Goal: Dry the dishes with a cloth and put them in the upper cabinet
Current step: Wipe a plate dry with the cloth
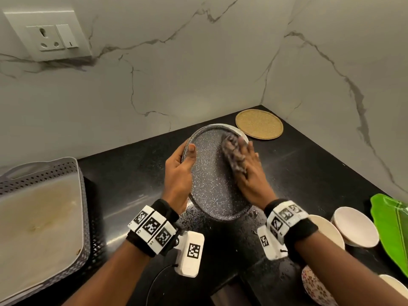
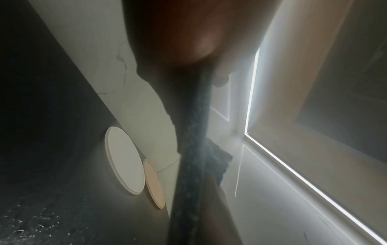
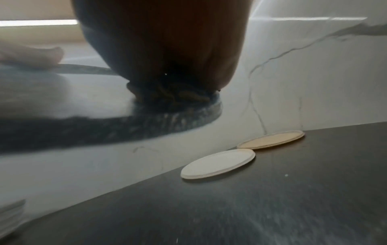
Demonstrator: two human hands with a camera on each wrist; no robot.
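plate: dark grey, white-speckled, round, tilted above the counter
cloth: crumpled, greyish, pressed on the plate's upper right

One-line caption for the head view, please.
Left hand grips a speckled dark plate above the black counter while the right hand presses a cloth on it.

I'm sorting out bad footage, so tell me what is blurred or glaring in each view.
Head view: mostly sharp, though the cloth under the right hand smears with motion. Left wrist view: hazy, the plate edge-on and dark, a light strip glaring. Right wrist view: plate blurred, counter streaked.
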